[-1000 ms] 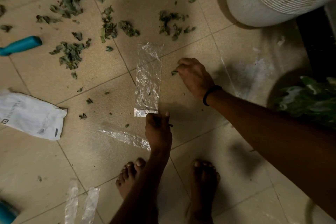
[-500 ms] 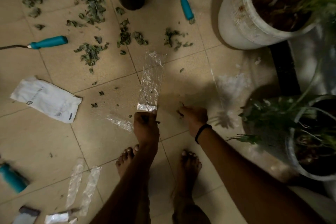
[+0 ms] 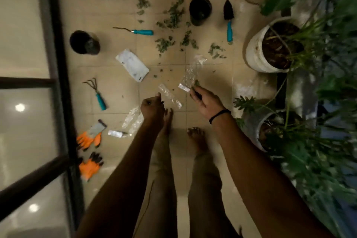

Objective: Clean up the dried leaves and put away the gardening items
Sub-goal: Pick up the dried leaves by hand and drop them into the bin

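Right hand [image 3: 206, 100] grip pinches leaf scraps [image 3: 197, 83], clear bag [image 3: 190, 74] mouth just beside grip. Left hand [image 3: 152, 106] curled (contents unclear). Spread mouth with your left before dropping scraps.

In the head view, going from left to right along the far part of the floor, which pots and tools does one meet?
Left black pot → teal-handled weeding fork → middle black pot → teal-handled trowel → white planter holding soil.

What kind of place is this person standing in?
Probably a home balcony or patio used for gardening: a tiled floor, potted plants along one side, a dark-framed glass door on the other, and a trowel lying near scattered dried leaves.
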Available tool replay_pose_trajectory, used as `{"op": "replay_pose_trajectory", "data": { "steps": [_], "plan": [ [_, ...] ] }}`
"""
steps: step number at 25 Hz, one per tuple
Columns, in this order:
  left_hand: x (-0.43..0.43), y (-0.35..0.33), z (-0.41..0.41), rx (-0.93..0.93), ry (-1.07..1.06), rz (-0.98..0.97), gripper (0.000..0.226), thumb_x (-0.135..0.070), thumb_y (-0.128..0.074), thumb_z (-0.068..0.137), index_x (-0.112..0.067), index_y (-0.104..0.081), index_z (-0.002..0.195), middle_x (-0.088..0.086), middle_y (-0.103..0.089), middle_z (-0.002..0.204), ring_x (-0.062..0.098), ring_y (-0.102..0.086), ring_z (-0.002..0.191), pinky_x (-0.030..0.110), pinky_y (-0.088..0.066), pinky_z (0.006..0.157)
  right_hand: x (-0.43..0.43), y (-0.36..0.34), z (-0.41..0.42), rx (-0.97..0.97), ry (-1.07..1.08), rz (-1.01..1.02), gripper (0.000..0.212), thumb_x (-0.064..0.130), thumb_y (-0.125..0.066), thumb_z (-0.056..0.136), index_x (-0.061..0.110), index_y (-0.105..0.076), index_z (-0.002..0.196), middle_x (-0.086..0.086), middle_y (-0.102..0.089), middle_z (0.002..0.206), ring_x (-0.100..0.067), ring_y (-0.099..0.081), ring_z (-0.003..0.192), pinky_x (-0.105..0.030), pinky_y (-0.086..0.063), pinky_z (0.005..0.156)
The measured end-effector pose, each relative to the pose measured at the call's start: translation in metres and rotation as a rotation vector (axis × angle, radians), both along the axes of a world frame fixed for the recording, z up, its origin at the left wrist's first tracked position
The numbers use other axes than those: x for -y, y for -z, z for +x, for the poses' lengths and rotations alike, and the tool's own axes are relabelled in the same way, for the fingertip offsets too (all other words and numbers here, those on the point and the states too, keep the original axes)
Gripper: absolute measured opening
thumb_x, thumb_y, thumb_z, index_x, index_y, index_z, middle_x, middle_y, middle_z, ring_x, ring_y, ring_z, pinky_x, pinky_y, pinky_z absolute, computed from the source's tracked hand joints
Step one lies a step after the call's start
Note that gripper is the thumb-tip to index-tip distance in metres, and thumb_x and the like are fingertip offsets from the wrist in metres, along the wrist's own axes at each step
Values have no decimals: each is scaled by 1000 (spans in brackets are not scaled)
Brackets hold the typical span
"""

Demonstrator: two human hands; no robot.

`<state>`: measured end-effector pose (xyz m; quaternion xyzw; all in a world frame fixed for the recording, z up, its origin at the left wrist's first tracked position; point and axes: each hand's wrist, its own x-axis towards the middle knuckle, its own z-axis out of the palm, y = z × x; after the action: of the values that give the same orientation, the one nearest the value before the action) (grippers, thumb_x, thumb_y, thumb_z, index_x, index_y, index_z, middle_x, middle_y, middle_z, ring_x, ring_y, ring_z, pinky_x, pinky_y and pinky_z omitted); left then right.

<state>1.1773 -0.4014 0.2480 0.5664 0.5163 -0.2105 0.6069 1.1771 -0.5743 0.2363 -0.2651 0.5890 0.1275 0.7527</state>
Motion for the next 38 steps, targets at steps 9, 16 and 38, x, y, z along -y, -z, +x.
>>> {"op": "replay_pose_trajectory", "data": {
  "steps": [9, 16, 38],
  "plan": [
    [-112, -263, -153, 148, -649, -70, 30, -20, -55, 103, -15, -47, 74, -4, -41, 47, 6, -36, 37, 16, -29, 36, -97, -233, -76, 125, -606, 79, 3, -4, -66, 89, -1, -66, 87, -11, -67, 88, -18, -65, 86, -24, -59, 69],
    [-151, -377, -341, 368, -1225, -87, 28, -13, -54, 103, -16, -43, 77, -6, -39, 43, 4, -35, 35, 16, -26, 34, -220, -349, -205, 263, -1149, 186, 3, -5, -65, 88, -2, -66, 88, -12, -68, 87, -18, -67, 81, -24, -58, 68],
    [-277, -379, -1035, 389, -2309, 38, 21, -12, -62, 98, -14, -44, 86, 1, -43, 60, 6, -39, 40, 18, -27, 34, -502, -363, -864, 77, -2167, 336, 4, -7, -61, 90, -5, -63, 94, -14, -66, 96, -20, -65, 91, -27, -61, 71]
  ]
}}
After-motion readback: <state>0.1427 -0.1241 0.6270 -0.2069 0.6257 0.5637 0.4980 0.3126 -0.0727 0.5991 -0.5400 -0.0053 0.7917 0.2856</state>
